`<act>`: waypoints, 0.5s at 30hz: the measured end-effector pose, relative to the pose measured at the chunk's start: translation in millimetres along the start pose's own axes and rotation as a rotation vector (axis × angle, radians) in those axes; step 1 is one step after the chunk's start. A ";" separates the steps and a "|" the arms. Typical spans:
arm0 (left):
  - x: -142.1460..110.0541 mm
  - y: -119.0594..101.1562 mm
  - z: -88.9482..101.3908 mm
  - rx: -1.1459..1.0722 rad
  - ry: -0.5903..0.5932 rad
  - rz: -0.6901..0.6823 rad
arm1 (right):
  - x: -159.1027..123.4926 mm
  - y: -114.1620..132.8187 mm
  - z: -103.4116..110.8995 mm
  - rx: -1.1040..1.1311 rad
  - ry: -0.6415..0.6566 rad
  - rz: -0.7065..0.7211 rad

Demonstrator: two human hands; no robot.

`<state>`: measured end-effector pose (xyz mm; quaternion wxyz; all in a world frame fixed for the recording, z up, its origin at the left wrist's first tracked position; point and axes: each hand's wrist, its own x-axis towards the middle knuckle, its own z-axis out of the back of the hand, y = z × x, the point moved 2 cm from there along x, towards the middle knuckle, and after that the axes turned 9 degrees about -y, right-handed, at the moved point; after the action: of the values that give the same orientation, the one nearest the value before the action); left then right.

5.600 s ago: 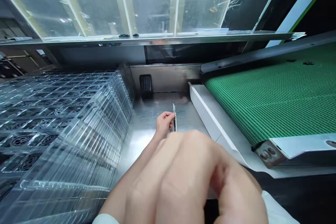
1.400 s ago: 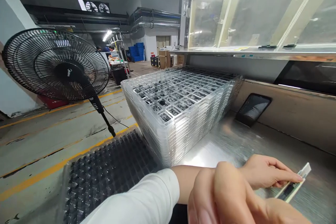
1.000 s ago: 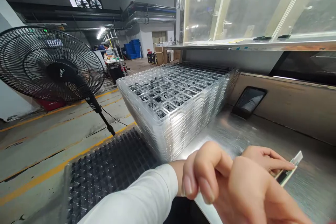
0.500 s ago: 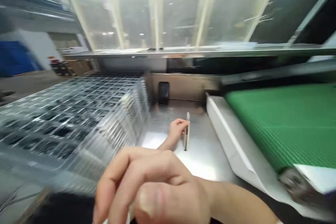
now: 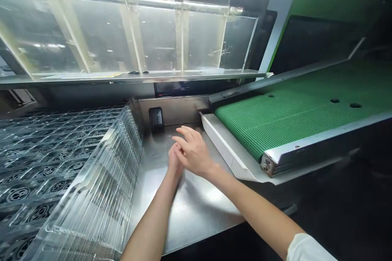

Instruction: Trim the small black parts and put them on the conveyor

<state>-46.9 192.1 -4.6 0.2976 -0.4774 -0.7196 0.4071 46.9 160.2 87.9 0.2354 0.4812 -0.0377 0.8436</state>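
Over the bare metal worktop [image 5: 156,195], both of my hands meet in the middle of the view. My left hand [image 5: 174,158] is closed, fingers curled, and partly covered by the right one; whatever it holds is hidden. My right hand [image 5: 196,151] lies against it from the right, fingers stretched out and slightly apart, with nothing visible in them. To the left stands a tall stack of clear plastic trays [image 5: 101,179], with round black parts [image 5: 18,193] in the pockets of the top one. A small black container [image 5: 156,119] stands behind my hands, against the back wall.
At the right runs a green conveyor belt [image 5: 294,118] carrying a few dark round pieces [image 5: 355,105]. A white chute [image 5: 226,153] edges the belt's near end. Above the worktop, a metal ledge [image 5: 183,76] crosses in front of clear panels [image 5: 159,40].
My right hand has moved from close to the camera to my left hand. The thin upright strip that my left hand pinched no longer shows. The view has turned right.
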 end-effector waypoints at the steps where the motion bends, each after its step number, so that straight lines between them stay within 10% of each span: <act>1: 0.6 -1.1 0.7 -0.062 -0.028 0.003 | -6.2 -8.1 3.8 -0.108 0.068 0.005; 8: -15.8 -14.1 -10.6 -0.216 0.111 0.062 | -21.1 -21.9 37.3 -0.508 0.556 -0.257; 15: -39.1 -28.9 -26.2 -0.169 0.249 0.066 | -13.4 9.4 86.2 -0.463 0.548 -0.141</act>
<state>-24.0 157.6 31.9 0.3300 -0.5708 -0.6927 0.2923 117.0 122.1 124.4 0.3970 0.1725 -0.1301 0.8920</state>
